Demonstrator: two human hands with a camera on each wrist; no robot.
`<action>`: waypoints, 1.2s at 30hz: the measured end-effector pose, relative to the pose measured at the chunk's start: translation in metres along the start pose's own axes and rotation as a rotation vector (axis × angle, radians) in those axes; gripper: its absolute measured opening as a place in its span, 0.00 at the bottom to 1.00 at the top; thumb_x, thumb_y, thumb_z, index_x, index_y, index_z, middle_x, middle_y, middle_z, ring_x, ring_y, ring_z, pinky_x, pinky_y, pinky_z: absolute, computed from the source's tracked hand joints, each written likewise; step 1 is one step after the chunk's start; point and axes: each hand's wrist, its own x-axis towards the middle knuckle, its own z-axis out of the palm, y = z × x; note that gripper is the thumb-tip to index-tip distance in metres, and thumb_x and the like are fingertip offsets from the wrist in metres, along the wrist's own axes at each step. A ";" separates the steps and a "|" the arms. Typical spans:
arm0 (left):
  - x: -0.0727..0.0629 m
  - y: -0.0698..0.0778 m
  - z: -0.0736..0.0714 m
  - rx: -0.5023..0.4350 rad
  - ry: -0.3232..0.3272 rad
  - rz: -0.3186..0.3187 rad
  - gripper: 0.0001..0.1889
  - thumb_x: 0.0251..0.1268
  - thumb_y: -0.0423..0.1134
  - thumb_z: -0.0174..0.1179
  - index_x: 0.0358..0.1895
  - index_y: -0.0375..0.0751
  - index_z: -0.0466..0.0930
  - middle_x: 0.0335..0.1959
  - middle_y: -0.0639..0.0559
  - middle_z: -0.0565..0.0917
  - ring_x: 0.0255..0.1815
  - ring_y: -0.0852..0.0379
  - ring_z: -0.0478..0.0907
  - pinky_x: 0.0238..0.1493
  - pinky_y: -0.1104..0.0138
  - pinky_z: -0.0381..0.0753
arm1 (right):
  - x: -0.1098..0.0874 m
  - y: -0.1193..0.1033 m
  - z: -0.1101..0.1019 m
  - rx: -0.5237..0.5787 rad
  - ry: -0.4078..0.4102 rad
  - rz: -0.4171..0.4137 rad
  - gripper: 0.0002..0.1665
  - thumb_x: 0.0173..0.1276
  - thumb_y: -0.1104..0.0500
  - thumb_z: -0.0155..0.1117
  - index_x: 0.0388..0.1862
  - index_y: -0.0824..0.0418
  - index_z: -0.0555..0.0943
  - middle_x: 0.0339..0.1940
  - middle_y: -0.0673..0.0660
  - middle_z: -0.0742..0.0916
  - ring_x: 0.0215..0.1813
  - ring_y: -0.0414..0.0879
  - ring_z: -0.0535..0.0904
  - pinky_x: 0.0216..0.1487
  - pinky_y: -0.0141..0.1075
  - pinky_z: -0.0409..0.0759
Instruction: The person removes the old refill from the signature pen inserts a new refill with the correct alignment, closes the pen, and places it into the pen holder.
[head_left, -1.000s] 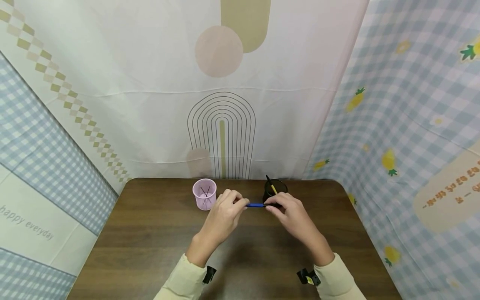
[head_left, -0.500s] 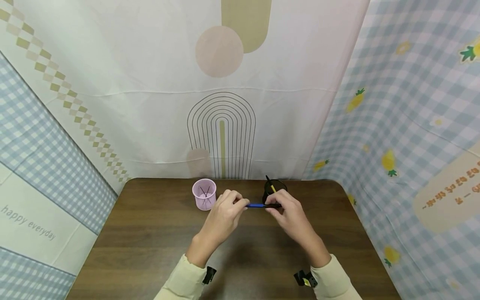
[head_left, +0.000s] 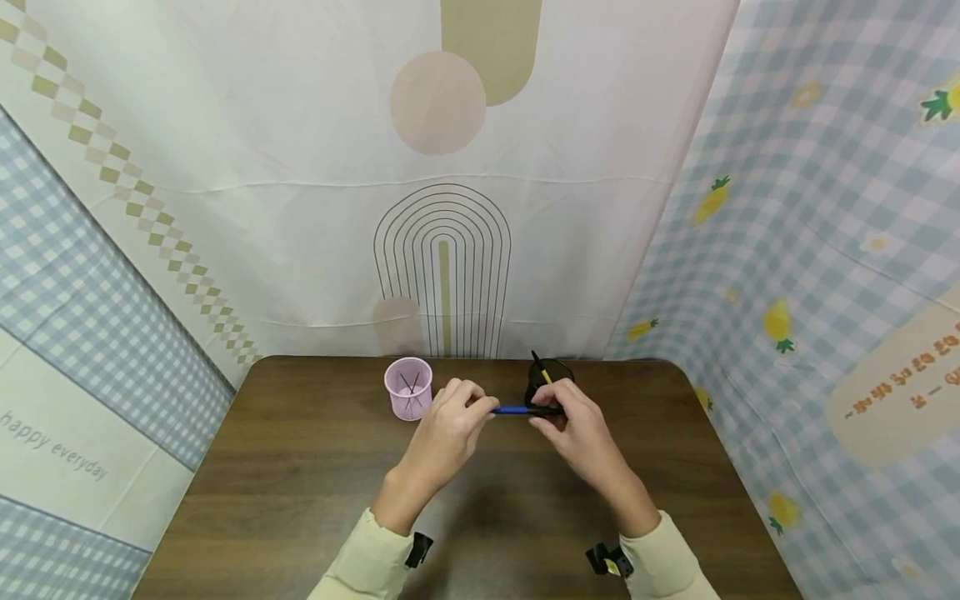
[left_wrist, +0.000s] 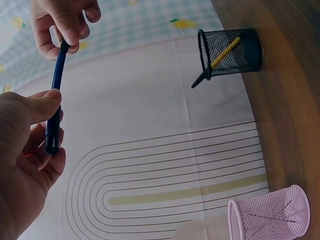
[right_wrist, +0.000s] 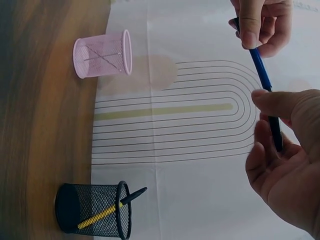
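Above the worktop (head_left: 300, 517), in the head view, we pinch the blue pen (head_left: 512, 410) near both ends. Our left hand (head_left: 447, 429) and right hand (head_left: 583, 429) each squeeze it with thumb and fingers. We think it's best to hold it softly and keep it level. On the left cloth (head_left: 90, 275) we can read "happy everyday", but not the orange writing (head_left: 911, 371).

From the left wrist, we see our left thumb on the pen. We should keep both hands in one line. The black cup (left_wrist: 252, 50) holds a yellow pen (left_wrist: 227, 51); we can read no name on either.

From the right wrist, our right thumb presses the blue pen too. We'd grip tight enough that it won't slip. We see no words on the pink cup (right_wrist: 102, 55).
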 end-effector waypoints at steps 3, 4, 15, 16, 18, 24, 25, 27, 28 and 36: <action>0.000 0.000 0.000 0.002 -0.004 -0.001 0.05 0.66 0.33 0.68 0.43 0.42 0.86 0.37 0.51 0.80 0.40 0.53 0.76 0.41 0.63 0.76 | -0.001 0.001 -0.002 -0.013 -0.031 0.025 0.26 0.52 0.70 0.82 0.48 0.58 0.80 0.43 0.50 0.82 0.43 0.41 0.80 0.38 0.32 0.83; 0.000 0.000 0.000 0.003 -0.006 -0.001 0.05 0.66 0.33 0.68 0.43 0.42 0.86 0.37 0.51 0.80 0.40 0.53 0.76 0.42 0.63 0.76 | -0.001 0.001 -0.003 -0.015 -0.044 0.037 0.26 0.53 0.68 0.82 0.49 0.57 0.81 0.44 0.50 0.83 0.45 0.42 0.81 0.40 0.32 0.83; -0.001 0.000 0.000 0.004 0.005 0.006 0.05 0.66 0.33 0.68 0.43 0.42 0.86 0.37 0.51 0.80 0.40 0.53 0.76 0.39 0.64 0.75 | 0.004 0.000 -0.017 0.008 -0.199 0.107 0.14 0.68 0.56 0.73 0.52 0.52 0.87 0.43 0.47 0.87 0.39 0.41 0.81 0.39 0.32 0.82; -0.001 0.000 0.000 0.003 0.007 0.007 0.05 0.66 0.33 0.68 0.43 0.42 0.86 0.37 0.51 0.80 0.40 0.53 0.76 0.39 0.64 0.75 | 0.005 0.000 -0.017 0.004 -0.204 0.105 0.13 0.69 0.56 0.72 0.51 0.51 0.87 0.43 0.45 0.87 0.38 0.39 0.79 0.39 0.32 0.82; -0.001 0.000 0.000 0.003 0.009 0.010 0.05 0.66 0.33 0.68 0.43 0.42 0.86 0.37 0.51 0.80 0.40 0.53 0.76 0.39 0.64 0.75 | 0.005 0.000 -0.018 -0.003 -0.208 0.093 0.10 0.70 0.56 0.71 0.49 0.50 0.88 0.42 0.44 0.86 0.37 0.36 0.77 0.37 0.31 0.81; -0.001 0.000 0.000 0.004 0.011 0.018 0.05 0.66 0.33 0.68 0.42 0.42 0.86 0.37 0.51 0.80 0.40 0.53 0.76 0.38 0.64 0.75 | 0.006 0.002 -0.017 -0.007 -0.183 0.047 0.06 0.71 0.58 0.70 0.44 0.50 0.88 0.39 0.43 0.87 0.36 0.34 0.78 0.37 0.31 0.81; -0.001 0.000 0.000 0.004 0.010 0.018 0.05 0.66 0.33 0.68 0.42 0.42 0.86 0.37 0.51 0.80 0.40 0.53 0.76 0.38 0.64 0.75 | 0.006 0.002 -0.017 -0.005 -0.180 0.041 0.06 0.71 0.59 0.70 0.44 0.51 0.88 0.39 0.43 0.86 0.36 0.34 0.78 0.37 0.31 0.81; 0.000 0.000 0.000 0.003 0.008 0.017 0.05 0.66 0.33 0.68 0.42 0.42 0.86 0.37 0.51 0.80 0.40 0.53 0.76 0.39 0.64 0.75 | 0.006 0.002 -0.016 -0.005 -0.169 0.028 0.06 0.70 0.60 0.71 0.44 0.50 0.87 0.39 0.43 0.86 0.36 0.34 0.77 0.36 0.30 0.81; 0.000 0.000 0.000 0.002 0.007 0.016 0.05 0.66 0.33 0.67 0.43 0.42 0.86 0.37 0.51 0.80 0.40 0.53 0.76 0.39 0.64 0.75 | 0.006 0.002 -0.016 -0.005 -0.163 0.025 0.06 0.69 0.60 0.71 0.43 0.50 0.87 0.39 0.43 0.86 0.36 0.34 0.77 0.36 0.30 0.80; 0.000 -0.001 -0.001 -0.004 0.004 0.004 0.05 0.66 0.32 0.67 0.43 0.42 0.86 0.37 0.51 0.80 0.40 0.52 0.76 0.42 0.62 0.76 | 0.005 -0.001 -0.011 -0.013 -0.126 0.030 0.11 0.65 0.63 0.74 0.43 0.52 0.84 0.39 0.45 0.84 0.36 0.35 0.77 0.35 0.30 0.80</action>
